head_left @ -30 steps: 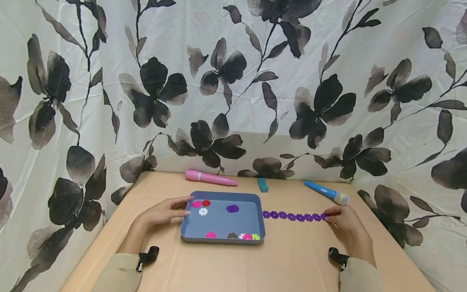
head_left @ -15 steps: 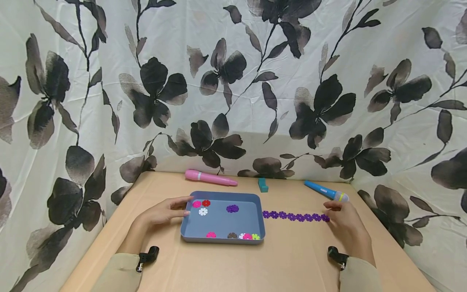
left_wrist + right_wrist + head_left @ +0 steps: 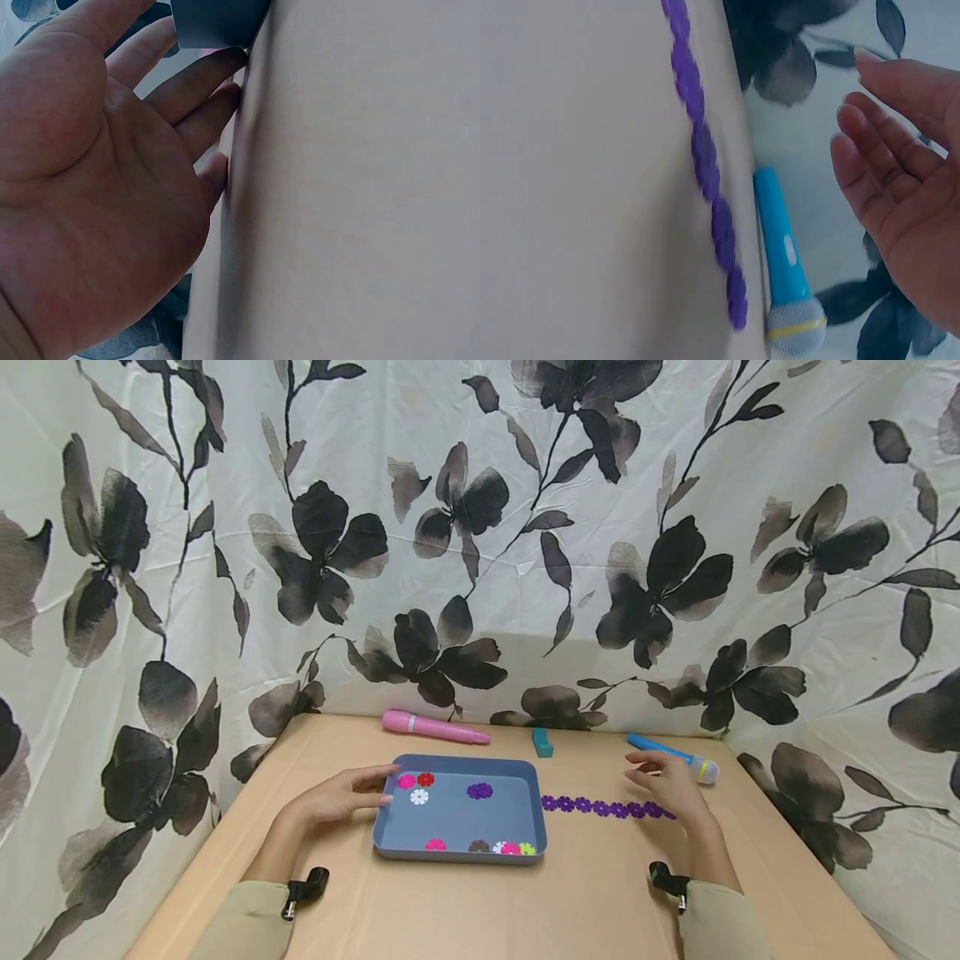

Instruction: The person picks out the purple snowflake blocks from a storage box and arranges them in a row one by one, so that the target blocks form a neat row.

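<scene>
A row of linked purple flower-shaped discs (image 3: 601,808) lies on the table, running right from the blue-grey tray (image 3: 460,857). My right hand (image 3: 675,785) hovers over the right end of this row, fingers loosely bent with nothing between them. In the right wrist view the purple chain (image 3: 705,161) lies apart from the hand. At the tray's left rim, my left hand (image 3: 333,795) rests its thumb and fingertips, the fingers fairly straight. The left wrist view shows the tray's corner (image 3: 217,22) beside those fingers. Inside the tray are purple flower discs (image 3: 480,791) and a white flower disc (image 3: 419,797).
A pink toy microphone (image 3: 437,727) lies at the back behind the tray. To its right stands a small teal block (image 3: 542,742). A blue toy microphone (image 3: 705,770) with a grey head lies behind the right hand. A floral curtain (image 3: 480,568) backs the table.
My right hand has let go of the chain's right end, lifted, and moved left above it. The left hand stays at the tray.
</scene>
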Action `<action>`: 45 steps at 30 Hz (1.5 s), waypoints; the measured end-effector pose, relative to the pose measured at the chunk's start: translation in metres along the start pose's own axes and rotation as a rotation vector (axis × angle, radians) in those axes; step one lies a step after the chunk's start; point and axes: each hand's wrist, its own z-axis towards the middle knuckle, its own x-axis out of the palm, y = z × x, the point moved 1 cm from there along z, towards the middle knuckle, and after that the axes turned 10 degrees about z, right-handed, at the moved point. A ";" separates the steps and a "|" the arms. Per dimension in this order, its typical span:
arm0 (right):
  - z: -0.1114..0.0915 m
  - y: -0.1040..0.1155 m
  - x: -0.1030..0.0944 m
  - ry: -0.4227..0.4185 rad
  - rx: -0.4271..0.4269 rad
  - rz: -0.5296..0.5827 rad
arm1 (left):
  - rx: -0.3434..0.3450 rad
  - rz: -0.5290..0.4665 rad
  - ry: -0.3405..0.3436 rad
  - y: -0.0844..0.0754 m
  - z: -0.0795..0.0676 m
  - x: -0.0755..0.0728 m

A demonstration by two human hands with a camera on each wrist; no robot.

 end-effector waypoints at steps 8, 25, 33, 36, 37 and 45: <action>0.007 0.029 0.034 0.037 -0.070 -0.031 | 0.011 -0.003 -0.008 0.002 0.000 0.001; 0.008 0.071 0.099 0.165 -0.197 0.056 | -0.013 0.002 -0.006 -0.001 -0.002 0.000; 0.009 0.076 0.124 0.250 -0.217 0.059 | 0.008 -0.005 -0.010 0.001 -0.001 0.002; 0.009 0.078 0.133 0.275 -0.246 0.069 | 0.017 -0.010 -0.011 0.001 0.000 0.003; 0.009 0.079 0.136 0.281 -0.254 0.074 | 0.016 -0.012 -0.012 0.001 0.000 0.003; 0.009 0.086 0.154 0.336 -0.267 0.079 | -0.013 -0.013 -0.006 0.001 0.001 0.001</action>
